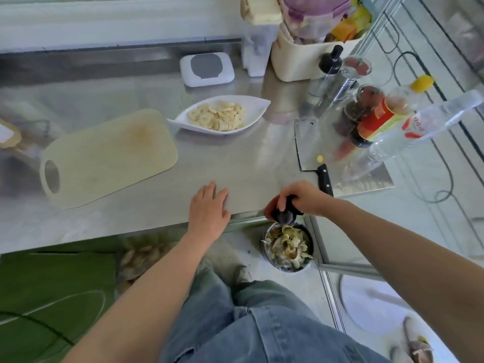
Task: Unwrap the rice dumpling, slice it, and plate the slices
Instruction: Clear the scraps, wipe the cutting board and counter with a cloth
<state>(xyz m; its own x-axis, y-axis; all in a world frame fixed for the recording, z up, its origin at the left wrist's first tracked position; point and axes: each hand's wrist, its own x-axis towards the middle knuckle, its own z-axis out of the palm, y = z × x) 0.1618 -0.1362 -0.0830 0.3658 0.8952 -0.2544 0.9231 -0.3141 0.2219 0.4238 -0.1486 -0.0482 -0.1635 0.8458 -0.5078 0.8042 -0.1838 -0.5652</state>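
My right hand [301, 196] grips a dark crumpled wrapper [285, 214] just past the table's front edge, directly above a round metal bin [306, 264] on the floor that holds yellowish peelings. My left hand [209, 208] rests flat, fingers straight, on the steel table [248, 163] near its front edge. A white leaf-shaped plate [258, 106] with several pale round slices [217, 116] stands behind the hands. The pale cutting board [104, 155] lies bare to the left. A cleaver [307, 145] with a black handle lies at the right.
Bottles and jars [372, 119] crowd the table's right end, with a cream tub [296, 56] and a white box [207, 69] at the back. A green sheet [52, 297] lies under the table. My jeans-clad legs [248, 323] are below.
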